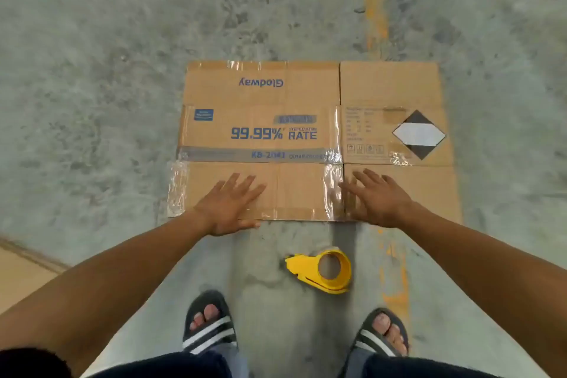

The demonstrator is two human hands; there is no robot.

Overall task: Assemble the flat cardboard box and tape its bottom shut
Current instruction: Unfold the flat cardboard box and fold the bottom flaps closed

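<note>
A flattened brown cardboard box (306,95) with blue print and old clear tape strips lies on the concrete floor ahead of me. My left hand (228,204) is spread flat over its near left flap, fingers apart. Over the near edge by the flap seam hovers my right hand (379,198), also with fingers apart and holding nothing. A yellow tape dispenser (322,270) with a roll of clear tape lies on the floor between the box and my feet.
Both my feet in black striped sandals (210,324) stand at the bottom of the view. A worn yellow painted line (374,0) runs along the floor on the right. A tan surface (18,273) shows at the left edge.
</note>
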